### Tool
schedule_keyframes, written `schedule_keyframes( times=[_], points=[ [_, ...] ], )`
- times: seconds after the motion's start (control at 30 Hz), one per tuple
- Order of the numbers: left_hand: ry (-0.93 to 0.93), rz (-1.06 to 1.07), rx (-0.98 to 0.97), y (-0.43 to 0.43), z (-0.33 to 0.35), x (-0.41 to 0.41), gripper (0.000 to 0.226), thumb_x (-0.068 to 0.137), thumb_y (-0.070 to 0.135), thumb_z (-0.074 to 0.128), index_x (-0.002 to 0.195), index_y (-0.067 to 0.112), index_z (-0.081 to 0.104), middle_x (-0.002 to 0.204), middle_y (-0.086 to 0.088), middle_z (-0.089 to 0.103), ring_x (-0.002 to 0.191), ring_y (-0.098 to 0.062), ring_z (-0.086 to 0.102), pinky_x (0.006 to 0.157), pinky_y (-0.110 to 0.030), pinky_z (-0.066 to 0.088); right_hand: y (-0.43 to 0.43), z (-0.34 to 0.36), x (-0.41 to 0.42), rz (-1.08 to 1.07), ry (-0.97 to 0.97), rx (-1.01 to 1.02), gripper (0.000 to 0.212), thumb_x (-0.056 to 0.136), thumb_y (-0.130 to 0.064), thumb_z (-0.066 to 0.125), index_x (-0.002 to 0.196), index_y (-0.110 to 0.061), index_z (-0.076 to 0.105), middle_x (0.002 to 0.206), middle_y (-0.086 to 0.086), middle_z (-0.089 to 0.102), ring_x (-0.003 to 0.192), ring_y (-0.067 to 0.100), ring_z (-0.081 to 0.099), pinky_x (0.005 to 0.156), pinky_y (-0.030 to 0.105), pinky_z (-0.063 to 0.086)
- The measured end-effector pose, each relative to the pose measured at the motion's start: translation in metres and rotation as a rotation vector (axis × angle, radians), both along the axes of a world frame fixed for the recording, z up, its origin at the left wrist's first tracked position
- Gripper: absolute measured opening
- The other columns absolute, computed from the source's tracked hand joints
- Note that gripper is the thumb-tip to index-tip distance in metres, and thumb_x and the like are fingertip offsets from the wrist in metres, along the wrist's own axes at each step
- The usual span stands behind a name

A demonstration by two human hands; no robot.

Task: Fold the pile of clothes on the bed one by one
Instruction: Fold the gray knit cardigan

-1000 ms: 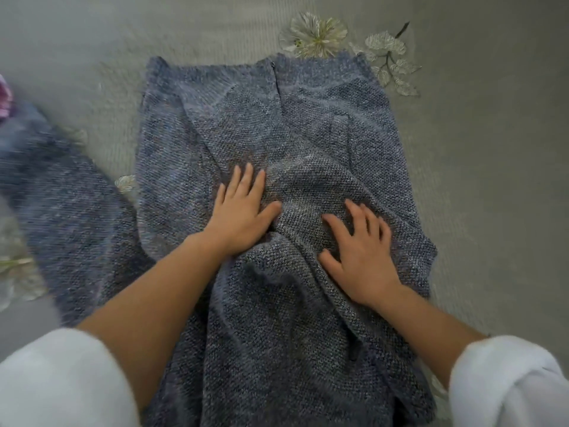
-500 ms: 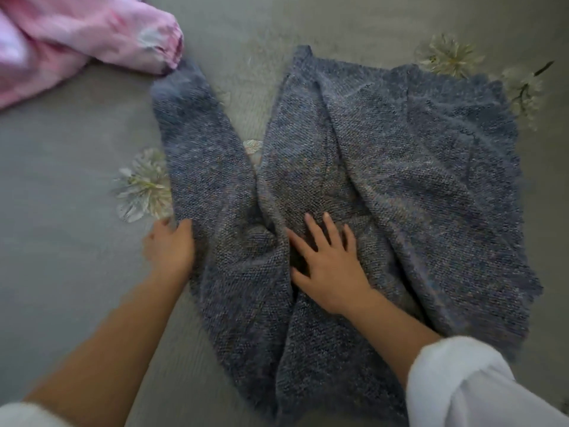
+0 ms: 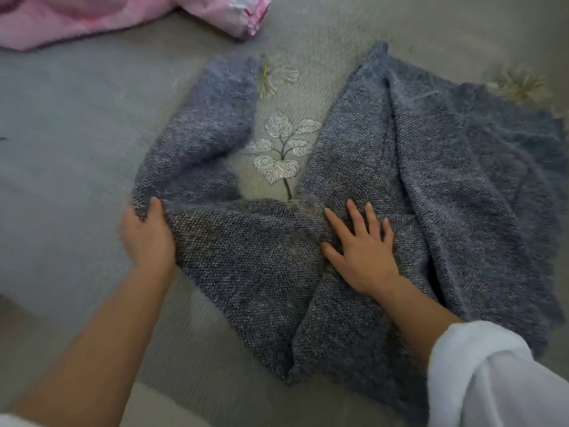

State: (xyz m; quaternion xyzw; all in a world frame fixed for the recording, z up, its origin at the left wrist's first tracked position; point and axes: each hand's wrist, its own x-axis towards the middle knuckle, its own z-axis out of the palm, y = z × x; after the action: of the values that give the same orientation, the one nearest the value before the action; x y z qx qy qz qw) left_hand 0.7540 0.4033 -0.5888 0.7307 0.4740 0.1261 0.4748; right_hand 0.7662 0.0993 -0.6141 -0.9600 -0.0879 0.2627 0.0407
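1. On my left hand [image 3: 147, 238] I see the thumb [image 3: 155, 208] laid over the outer edge of the sweater's sleeve [image 3: 203, 131], where it bends. The other fingers are tucked out of sight at that edge, so the hand reads as pinching the knit. The view is blurred there.
2. My right hand [image 3: 365, 255] lies palm down on the sweater [image 3: 437, 186]. Its fingers [image 3: 354, 215] are straight and fanned wide, pressing the cloth flat and gripping nothing.
3. The sweater is a blue-grey, coarse knit, spread across the bed cover [image 3: 67, 155] in the middle and right of the view. Its body lies rumpled in long folds to the right. The sleeve runs up and away on the left, leaving a bare wedge of cover between sleeve and body.
4. In that wedge the grey-green cover shows a printed sprig of pale leaves [image 3: 281, 149].
5. A pink garment [image 3: 92, 20] lies crumpled at the far left, well apart from the sweater.
6. A white cuff [image 3: 492, 380] is pushed up my right forearm.
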Motion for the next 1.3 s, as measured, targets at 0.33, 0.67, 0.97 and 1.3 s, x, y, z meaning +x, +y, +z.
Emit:
schedule_keyframes(
  times=[0.33,0.67,0.97,1.3],
  points=[
    [-0.032,0.094,-0.83,0.017,-0.002,-0.036,0.016,0.085,0.035,0.061,0.093,0.022,0.065,0.08,0.005,0.07,0.061,-0.009,0.065,0.049,-0.018,0.052,0.047,-0.007,-0.029,0.321,0.091,0.041,0.07,0.093,-0.066,0.022,0.138,-0.05,-0.03,0.151,-0.004,-0.039,0.138,0.027,-0.037,0.109,0.055,-0.021],
    [-0.121,-0.624,0.026,-0.077,0.07,-0.005,0.043,0.101,0.042,0.032,0.141,0.026,0.037,0.133,0.01,0.043,0.121,0.0,0.039,0.103,-0.021,0.027,-0.019,0.039,-0.017,-0.188,-0.2,0.292,0.053,0.1,-0.041,0.036,0.15,-0.027,0.025,0.16,-0.006,0.013,0.147,0.011,0.002,0.119,0.036,-0.002],
    [0.153,-1.724,0.362,-0.238,0.04,-0.016,0.067,0.097,0.056,0.027,0.152,0.032,-0.004,0.159,0.002,-0.017,0.142,-0.014,-0.027,0.117,-0.038,-0.014,-0.1,0.068,0.019,-1.3,0.012,1.245,0.024,0.093,-0.025,0.042,0.091,-0.015,0.064,0.069,-0.004,0.07,0.063,0.012,0.064,0.061,0.024,0.049],
    [0.314,-1.256,0.541,-0.181,-0.024,-0.071,0.063,0.092,0.061,0.002,0.144,0.036,-0.024,0.152,0.003,-0.036,0.139,-0.014,-0.033,0.117,-0.036,-0.014,-0.062,0.063,0.034,-0.419,-0.354,0.54,0.085,0.079,-0.046,0.07,0.148,-0.026,0.024,0.149,-0.003,0.032,0.137,0.016,0.027,0.113,0.043,0.024]
  ],
)
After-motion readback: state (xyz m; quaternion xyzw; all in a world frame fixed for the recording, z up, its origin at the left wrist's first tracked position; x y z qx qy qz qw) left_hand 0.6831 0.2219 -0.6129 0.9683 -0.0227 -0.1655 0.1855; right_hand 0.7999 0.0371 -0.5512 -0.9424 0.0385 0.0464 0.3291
